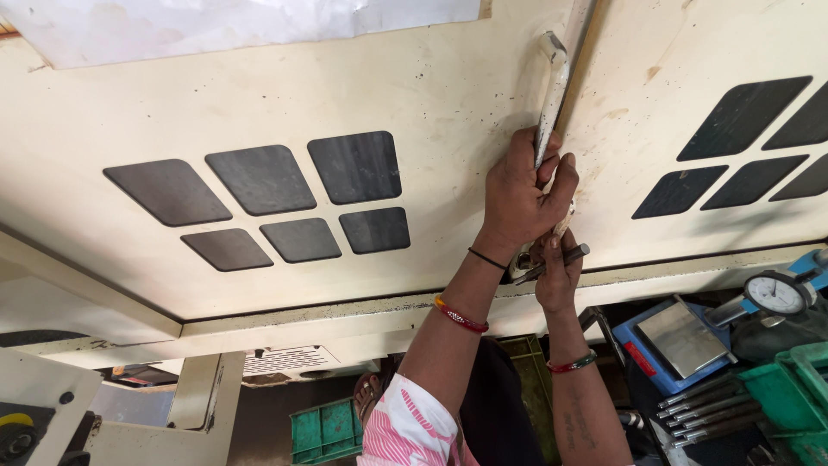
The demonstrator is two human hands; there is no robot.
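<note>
Dial gauge [776,293] at right – green crates [789,393] and metal rods [711,412] below it.

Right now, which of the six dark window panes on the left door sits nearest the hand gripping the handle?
The lower-right pane of that six-pane group. It sits closest to the left hand on the cream handle; the other five lie farther left or higher.

a large cream machine housing [414,95] fills the view, stained and scuffed, with dark rounded window panels [263,179] set in groups. below, a green plastic crate [323,429] sits on the dim floor; at right a dial gauge [774,293], a blue box [673,341] and green trays [789,388].
</note>
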